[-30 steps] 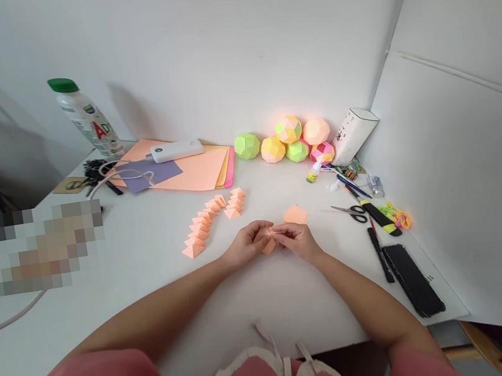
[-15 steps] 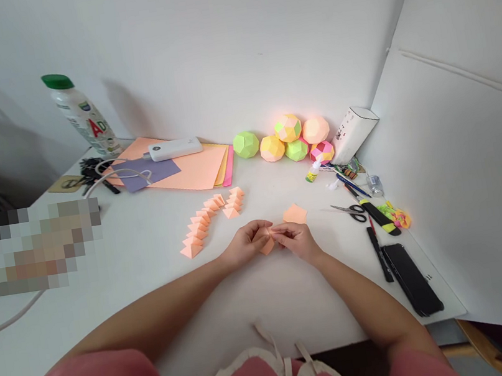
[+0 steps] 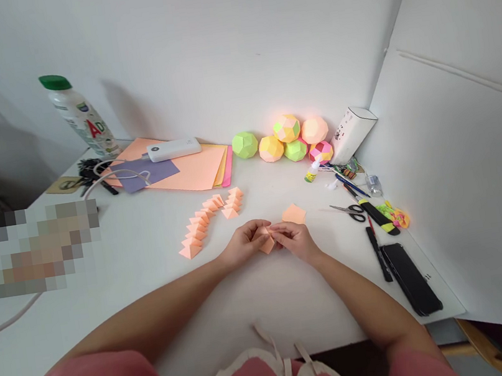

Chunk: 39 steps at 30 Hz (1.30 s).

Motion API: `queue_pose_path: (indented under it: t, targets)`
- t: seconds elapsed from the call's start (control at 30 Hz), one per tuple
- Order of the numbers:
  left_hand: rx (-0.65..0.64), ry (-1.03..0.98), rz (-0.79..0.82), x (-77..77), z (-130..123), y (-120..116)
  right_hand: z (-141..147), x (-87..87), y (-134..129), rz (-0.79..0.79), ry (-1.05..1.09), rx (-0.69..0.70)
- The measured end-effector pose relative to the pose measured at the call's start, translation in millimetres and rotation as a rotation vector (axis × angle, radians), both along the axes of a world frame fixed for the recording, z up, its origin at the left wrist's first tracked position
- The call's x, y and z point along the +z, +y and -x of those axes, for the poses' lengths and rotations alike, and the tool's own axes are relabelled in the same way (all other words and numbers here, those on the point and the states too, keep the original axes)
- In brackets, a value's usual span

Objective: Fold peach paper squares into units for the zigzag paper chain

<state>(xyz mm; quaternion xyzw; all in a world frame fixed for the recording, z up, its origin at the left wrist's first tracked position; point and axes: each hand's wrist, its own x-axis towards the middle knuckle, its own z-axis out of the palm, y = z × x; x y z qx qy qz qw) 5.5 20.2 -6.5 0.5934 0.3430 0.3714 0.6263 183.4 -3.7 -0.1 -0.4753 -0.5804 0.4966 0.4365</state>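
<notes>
Between my hands is a small peach paper piece [image 3: 267, 245], partly hidden by the fingers. My left hand [image 3: 244, 244] grips its left side, and my right hand [image 3: 296, 238] pinches its right edge. Just behind my right hand a flat peach paper piece [image 3: 294, 213] lies on the white table [image 3: 146, 241]. To the left of my hands, folded peach pieces stand in a long curved row [image 3: 198, 223] and a shorter row [image 3: 233, 203].
Paper balls [image 3: 271, 148] sit along the wall beside a white box [image 3: 353, 133]. Paper sheets [image 3: 201, 169] with a power bank [image 3: 174, 149] and a bottle [image 3: 85, 121] are back left. Scissors [image 3: 351, 211], a cutter [image 3: 378, 216] and a phone [image 3: 412, 279] lie right.
The view has shifted very slightly. The fingers have moved a little on the held paper, and more of its face shows between them.
</notes>
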Motion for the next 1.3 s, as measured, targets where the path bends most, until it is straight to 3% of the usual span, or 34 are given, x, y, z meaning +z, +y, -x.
queue_pose_path:
  t: [0.27, 0.5, 0.77, 0.87, 1.3]
  targets:
    - [0.03, -0.016, 0.049, -2.5, -1.7, -0.7, -2.1, -4.6, -0.3, -0.015, -0.004, 0.012]
    - [0.053, -0.096, 0.129, -3.8, -3.3, -1.6, 0.5, -2.7, -0.3, -0.105, -0.139, 0.023]
    - [0.182, 0.168, -0.243, -2.0, -5.0, -1.0, -0.2, -3.3, -2.5, -0.17, -0.191, 0.001]
    - [0.172, 0.183, -0.299, 0.6, -5.2, -1.3, -0.1, -2.5, -2.5, -0.175, -0.199, -0.003]
    - [0.082, 0.096, -0.132, 3.8, -2.9, -5.8, 2.3, 2.3, -0.5, -0.22, -0.31, 0.014]
